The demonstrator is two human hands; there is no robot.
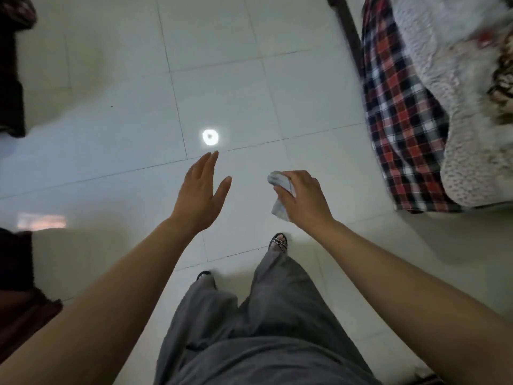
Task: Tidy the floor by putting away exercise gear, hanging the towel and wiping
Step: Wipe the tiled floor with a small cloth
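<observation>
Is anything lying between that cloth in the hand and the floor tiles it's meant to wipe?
Nothing visible. The right hand grips the cloth above bare floor tiles; the plaid blanket hangs off to the right.

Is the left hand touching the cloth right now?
Apart. The head view shows bare floor between the open left hand and the cloth, which only the right hand grips.
</observation>
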